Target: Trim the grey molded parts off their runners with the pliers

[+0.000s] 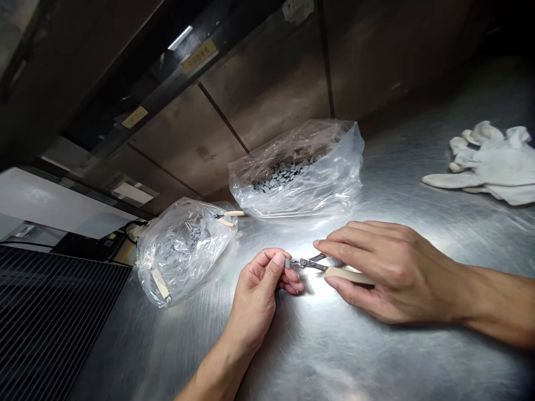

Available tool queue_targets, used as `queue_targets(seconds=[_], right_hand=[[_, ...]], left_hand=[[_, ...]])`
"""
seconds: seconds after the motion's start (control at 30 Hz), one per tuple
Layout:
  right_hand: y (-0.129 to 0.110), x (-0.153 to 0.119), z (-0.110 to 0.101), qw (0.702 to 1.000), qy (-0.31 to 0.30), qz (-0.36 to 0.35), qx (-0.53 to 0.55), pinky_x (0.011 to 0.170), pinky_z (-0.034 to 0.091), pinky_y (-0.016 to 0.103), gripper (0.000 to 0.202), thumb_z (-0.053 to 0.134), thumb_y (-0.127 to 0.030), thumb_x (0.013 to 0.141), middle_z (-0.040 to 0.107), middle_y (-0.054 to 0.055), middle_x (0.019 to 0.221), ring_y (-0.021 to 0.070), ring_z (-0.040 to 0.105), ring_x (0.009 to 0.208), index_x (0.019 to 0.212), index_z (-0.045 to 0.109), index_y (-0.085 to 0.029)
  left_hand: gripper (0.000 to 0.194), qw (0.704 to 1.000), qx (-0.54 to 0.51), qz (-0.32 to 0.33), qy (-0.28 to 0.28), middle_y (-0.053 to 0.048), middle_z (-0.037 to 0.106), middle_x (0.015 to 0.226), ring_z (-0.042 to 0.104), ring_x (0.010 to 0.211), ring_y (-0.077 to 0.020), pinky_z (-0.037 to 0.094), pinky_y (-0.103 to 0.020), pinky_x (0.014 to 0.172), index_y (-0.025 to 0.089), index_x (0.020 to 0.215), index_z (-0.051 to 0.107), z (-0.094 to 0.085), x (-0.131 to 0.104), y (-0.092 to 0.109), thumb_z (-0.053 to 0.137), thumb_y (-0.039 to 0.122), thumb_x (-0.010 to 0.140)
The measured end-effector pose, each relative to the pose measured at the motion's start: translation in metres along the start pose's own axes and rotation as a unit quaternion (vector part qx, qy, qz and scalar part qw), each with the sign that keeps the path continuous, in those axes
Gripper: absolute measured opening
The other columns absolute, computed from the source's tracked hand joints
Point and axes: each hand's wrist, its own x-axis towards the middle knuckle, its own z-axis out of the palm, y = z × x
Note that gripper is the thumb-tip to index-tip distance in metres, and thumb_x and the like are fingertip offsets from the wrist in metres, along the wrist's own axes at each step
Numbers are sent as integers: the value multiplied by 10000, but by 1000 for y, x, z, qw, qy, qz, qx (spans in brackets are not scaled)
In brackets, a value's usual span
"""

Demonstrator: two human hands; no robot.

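Note:
Between thumb and fingertips, my left hand (261, 284) pinches a small grey toothed piece (287, 262), partly covered by the fingers. My right hand (387, 267) is wrapped round a pair of nippers (307, 263) with cream handles. Their jaws point left and meet the grey piece; whether they grip it is too small to tell. Beyond my hands lies a clear plastic bag (330, 189) holding many small grey pieces (284, 174). A second clear bag (188, 278) to the left also has grey pieces inside, and a cream-handled tool (228, 217) rests at its edge.
A white glove (497, 167) lies on the metal table (355, 362) at the right. Metal panels (267, 94) with yellow labels (199, 57) stand along the back. At lower left is a dark ribbed surface (50, 323). A pale label (159, 284) sits by the left bag.

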Motion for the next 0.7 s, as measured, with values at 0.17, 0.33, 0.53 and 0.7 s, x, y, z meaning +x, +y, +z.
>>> queue_targets(seconds=[0.17,0.33,0.53,0.7], right_hand=[[0,0,0,1000,-3,2,5,759,547,374,277,612,-238,928,696,133,1024,251,672,887,1159,654,-89],[0,0,-1,1000,-8,2,4,744,542,376,283,606,-233,925,694,130,1010,249,669,868,1162,656,-87],[0,-1,0,1000,-18,4,7,755,533,367,273,604,-232,924,694,128,1005,245,664,873,1157,662,-101],[0,-1,0,1000,-24,6,6,758,528,373,282,602,-242,932,690,130,1009,248,659,881,1166,659,-96]], left_hand=[[237,1000,15,9,-4,3,667,679,626,623,-115,503,-237,671,159,915,640,2,-1,0,653,395,931],[241,999,39,6,-11,-8,685,691,643,638,-122,502,-237,682,154,913,639,5,-4,2,657,394,929],[249,998,59,3,-1,-32,718,735,671,659,-138,512,-248,688,149,937,643,8,-5,1,658,397,922],[227,998,67,9,8,-42,730,750,675,655,-137,514,-246,677,142,963,648,8,-5,0,634,368,936]])
